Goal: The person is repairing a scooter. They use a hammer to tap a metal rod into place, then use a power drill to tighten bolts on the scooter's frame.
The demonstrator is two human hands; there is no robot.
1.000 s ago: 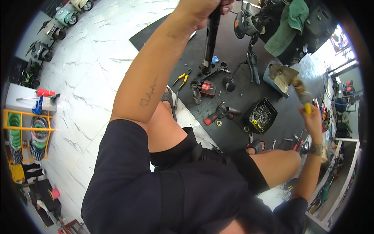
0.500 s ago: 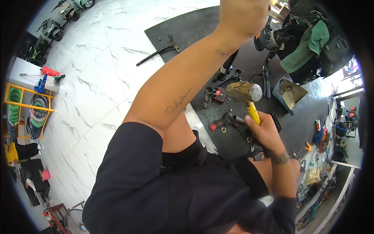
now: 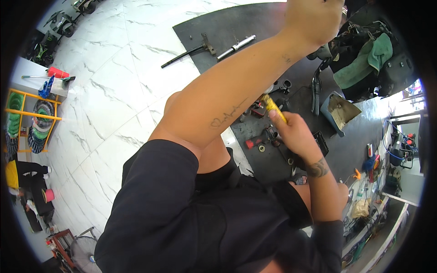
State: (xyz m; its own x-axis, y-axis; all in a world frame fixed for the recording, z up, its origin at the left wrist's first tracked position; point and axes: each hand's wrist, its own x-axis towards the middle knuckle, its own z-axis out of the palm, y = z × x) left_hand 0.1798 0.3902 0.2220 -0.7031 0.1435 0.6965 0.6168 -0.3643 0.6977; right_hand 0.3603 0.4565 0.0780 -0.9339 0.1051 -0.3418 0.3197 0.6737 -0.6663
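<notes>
My left hand is raised at the top edge of the view with its fingers curled closed; what it grips is hidden behind it and beyond the edge. Lower down, my right hand is wrapped round the yellow handle of a hammer. The hammer's head is out of sight behind my left forearm. Below the handle, a red and black tool and a small metal ring lie on the black mat.
A silver tube with a black end and a black stem with a bracket lie on the mat's far left. To the right are a blue-grey bin and a motorbike with a green cloth over it.
My left hand has moved right and slightly up. My right hand has shifted left and up with the hammer, whose head has gone behind my forearm. The silver tube has come into view.
</notes>
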